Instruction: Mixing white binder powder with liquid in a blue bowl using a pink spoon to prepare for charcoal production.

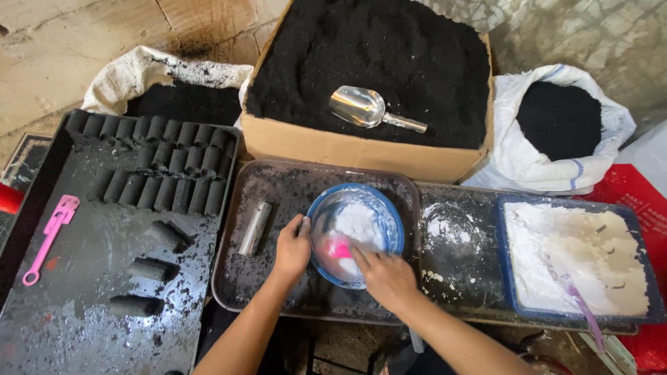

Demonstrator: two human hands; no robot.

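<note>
My left hand [292,248] grips the left rim of a blue-rimmed bowl [386,211] that holds white powder. The bowl rests on a dark sooty tray [278,182]. My right hand [386,278] reaches into the bowl and holds a pink scoop [338,248] pressed into the powder. A short metal tube [254,228] lies on the tray just left of my left hand.
A black tray [83,292] at left carries rows of black cylinders [163,167] and a pink tool [48,236]. A cardboard box [347,149] of black powder with a metal scoop [368,109] stands behind. A blue tray of white powder [573,260] sits right. Sacks [556,132] flank the box.
</note>
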